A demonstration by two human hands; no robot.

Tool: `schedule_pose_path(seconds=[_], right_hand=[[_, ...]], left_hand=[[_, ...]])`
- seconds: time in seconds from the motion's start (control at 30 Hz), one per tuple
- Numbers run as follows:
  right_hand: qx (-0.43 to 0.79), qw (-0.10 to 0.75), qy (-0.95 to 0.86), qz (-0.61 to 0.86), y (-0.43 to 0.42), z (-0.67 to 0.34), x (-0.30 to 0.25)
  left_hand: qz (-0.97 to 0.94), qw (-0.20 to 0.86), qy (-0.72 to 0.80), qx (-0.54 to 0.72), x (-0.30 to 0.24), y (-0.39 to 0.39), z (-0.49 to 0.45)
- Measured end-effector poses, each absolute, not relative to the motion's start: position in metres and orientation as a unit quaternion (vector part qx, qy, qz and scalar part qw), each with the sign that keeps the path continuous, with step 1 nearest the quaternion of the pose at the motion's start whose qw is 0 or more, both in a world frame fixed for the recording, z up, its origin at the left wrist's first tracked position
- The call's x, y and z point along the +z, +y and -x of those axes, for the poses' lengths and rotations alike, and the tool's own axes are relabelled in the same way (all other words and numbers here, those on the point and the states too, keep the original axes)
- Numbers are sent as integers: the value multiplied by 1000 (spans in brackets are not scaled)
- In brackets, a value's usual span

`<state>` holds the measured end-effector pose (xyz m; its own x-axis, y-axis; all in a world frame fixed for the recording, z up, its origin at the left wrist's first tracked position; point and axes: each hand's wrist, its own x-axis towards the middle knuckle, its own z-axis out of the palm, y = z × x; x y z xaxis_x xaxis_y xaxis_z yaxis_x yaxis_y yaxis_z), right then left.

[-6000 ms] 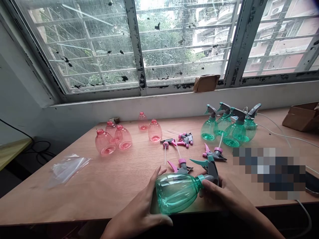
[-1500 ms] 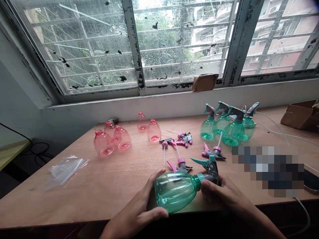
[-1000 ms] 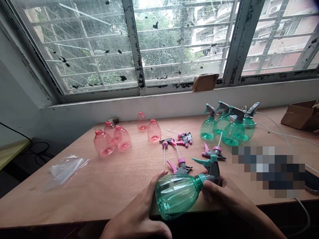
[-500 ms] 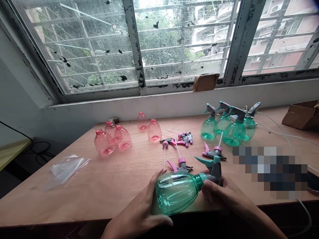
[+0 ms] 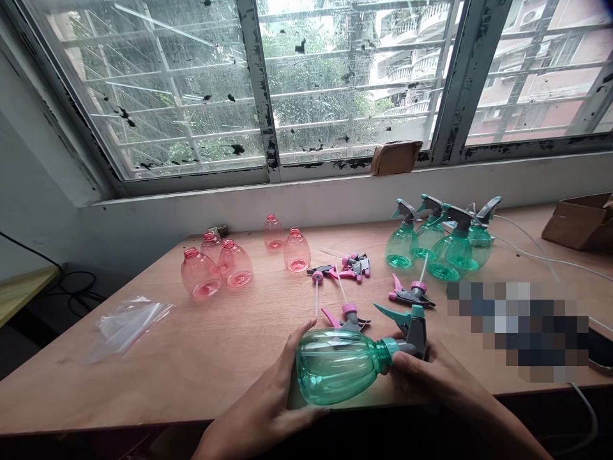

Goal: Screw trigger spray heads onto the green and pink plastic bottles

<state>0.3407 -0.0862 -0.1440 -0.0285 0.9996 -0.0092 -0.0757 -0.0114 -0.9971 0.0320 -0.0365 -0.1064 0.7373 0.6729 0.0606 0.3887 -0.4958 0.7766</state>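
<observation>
A clear green spray bottle (image 5: 338, 367) lies on its side between my hands, above the table's front edge. My left hand (image 5: 275, 386) cups its base, thumb below and fingers around the far side. At the neck, my right hand (image 5: 424, 370) grips the teal collar and the grey-and-teal trigger head (image 5: 414, 332), with the thumb in front; the other fingers are mostly hidden. Just beyond the bottle lies a pink-and-grey trigger sprayer (image 5: 349, 316) with its tube pointing away. Another pink-and-grey sprayer (image 5: 412, 295) rests behind the trigger head.
Several green spray bottles with heads (image 5: 450, 255) stand at the back right. Several pink bottles without heads (image 5: 234, 263) stand at the back left. More pink sprayers (image 5: 357, 267) lie mid-table. Plastic bags (image 5: 131, 326) lie left; a cardboard box (image 5: 579, 220) and white cables are right.
The green bottle has shifted very slightly, its base a little up and left, with my left hand following. Both hands keep their hold; the other things have stayed put.
</observation>
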Motion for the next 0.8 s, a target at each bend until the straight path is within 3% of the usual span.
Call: schedule_pose_path(seconds=[0.3, 0.6, 0.8], right_hand=[[531, 496, -500, 471, -85, -342, -143], [518, 514, -469, 498, -85, -338, -139], [522, 474, -511, 492, -85, -342, -139]], left_hand=[[-823, 444, 310, 173, -105, -34, -26], [-839, 390, 339, 172, -109, -37, -30], [-836, 403, 330, 173, -114, -35, -26]])
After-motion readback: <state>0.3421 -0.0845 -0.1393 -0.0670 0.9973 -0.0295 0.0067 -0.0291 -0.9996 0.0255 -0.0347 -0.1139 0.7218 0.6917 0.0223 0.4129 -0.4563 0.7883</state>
